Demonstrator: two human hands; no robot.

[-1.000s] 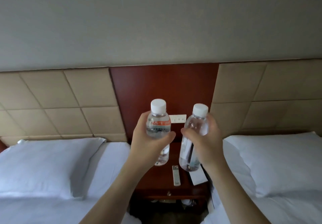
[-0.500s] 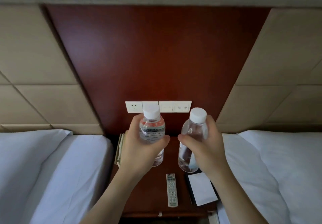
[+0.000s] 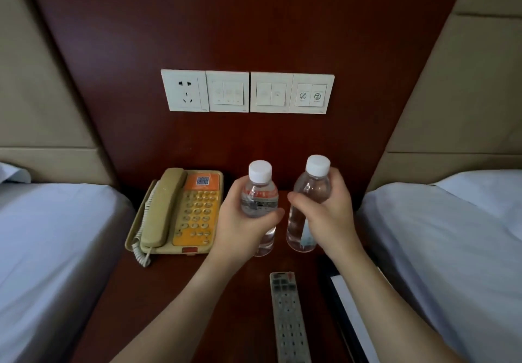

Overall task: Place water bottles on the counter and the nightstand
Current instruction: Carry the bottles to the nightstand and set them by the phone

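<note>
Bottles (image 3: pixel 259 193) (image 3: pixel 312 193) lower than before, over nightstand (image 3: pixel 175 292); fingers of both hands gripping them, phone (image 3: pixel 180 210) now visible

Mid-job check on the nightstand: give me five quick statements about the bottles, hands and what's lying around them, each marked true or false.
1. Each hand grips one bottle: the left hand holds the left bottle, the right hand the right bottle. True.
2. Both bottles have their caps off. False: both carry white caps.
3. The telephone sits on the nightstand, left of the bottles. True.
4. The remote control lies behind the bottles, by the wall. False: it lies nearer the camera than the bottles.
5. The switch panel is mounted on the wall above the nightstand. True.
</note>
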